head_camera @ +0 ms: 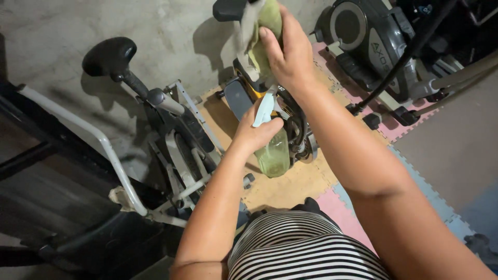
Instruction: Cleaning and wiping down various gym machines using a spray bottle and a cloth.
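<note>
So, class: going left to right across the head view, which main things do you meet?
Black bike saddle → left hand holding the spray bottle → right hand holding the green cloth → grey elliptical machine.

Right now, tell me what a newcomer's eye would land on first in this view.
First, the two bare forearms reaching up the middle: the right hand presses a yellow-green cloth against the exercise bike at top centre, while the left hand grips a pale green spray bottle just below. Next, the black saddle of a second bike stands out at upper left against the grey wall, and pink and tan foam floor mats lie underneath.
</note>
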